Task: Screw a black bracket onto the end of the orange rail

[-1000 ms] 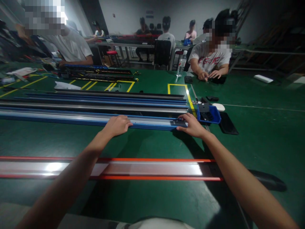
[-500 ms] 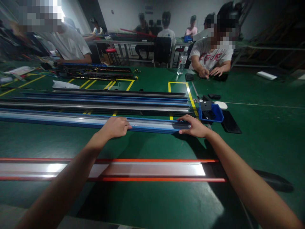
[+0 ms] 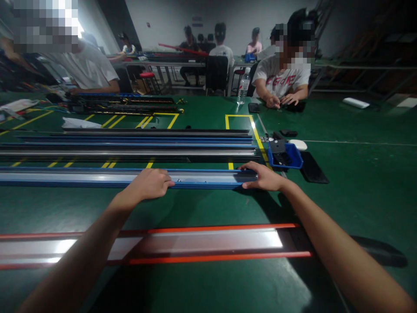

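A long blue-edged metal rail (image 3: 208,177) with a pale silvery middle lies across the green table in front of me. My left hand (image 3: 150,183) is closed over it left of its right end, thumb along the near edge. Near that right end, my right hand (image 3: 260,178) grips the rail across its width, fingers on the far edge and thumb on the near one. Small holes or screws show in the rail between the hands. Closer to me, under my forearms, lies an orange-edged rail (image 3: 208,241) with a shiny silver face.
Several dark and blue rails (image 3: 195,152) lie parallel beyond. Right of them are a blue bin (image 3: 295,157) of black parts, a black flat slab (image 3: 313,167) and a white oval object (image 3: 298,144). A bottle (image 3: 243,89) stands farther back. Co-workers sit across the table.
Both hands keep their places on the blue-edged rail. Its left part has come nearer to me, widening the gap to the rails beyond. The whole view has tilted slightly.
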The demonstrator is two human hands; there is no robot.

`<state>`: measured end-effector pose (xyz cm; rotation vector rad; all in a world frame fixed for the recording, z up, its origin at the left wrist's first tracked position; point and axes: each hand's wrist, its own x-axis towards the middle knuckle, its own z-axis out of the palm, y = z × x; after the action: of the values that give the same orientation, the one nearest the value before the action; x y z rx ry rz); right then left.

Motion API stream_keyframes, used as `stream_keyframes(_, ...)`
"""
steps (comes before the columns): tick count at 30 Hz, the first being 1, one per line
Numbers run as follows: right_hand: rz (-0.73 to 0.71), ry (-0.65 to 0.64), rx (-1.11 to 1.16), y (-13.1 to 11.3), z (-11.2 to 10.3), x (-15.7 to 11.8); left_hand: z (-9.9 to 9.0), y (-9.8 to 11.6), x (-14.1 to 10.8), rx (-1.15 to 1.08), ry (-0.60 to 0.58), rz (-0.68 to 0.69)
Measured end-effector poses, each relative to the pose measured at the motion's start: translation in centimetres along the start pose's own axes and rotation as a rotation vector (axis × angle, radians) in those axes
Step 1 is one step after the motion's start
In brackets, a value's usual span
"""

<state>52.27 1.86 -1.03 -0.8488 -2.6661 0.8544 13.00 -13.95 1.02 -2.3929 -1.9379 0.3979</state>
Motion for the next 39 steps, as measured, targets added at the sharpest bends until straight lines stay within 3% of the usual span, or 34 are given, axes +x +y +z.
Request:
stream_keyframes(19,0.047,-0.056,0.027,-0.1,-0.3,0.1,-0.6,0.9,-1.2,-0.118,-0.07,-0.009)
stream_keyframes(27,0.085,-0.106,0.082,-1.1,-0.7,-0.3,-1.9,1.9,-1.7,-0.13,-0.164,-0.045)
stream_keyframes(39,0.196,-0.189,0.21,-1.4,-0.5,-0.4,-1.6,1.8,-2.4,-0.23,-0.153,-0.032)
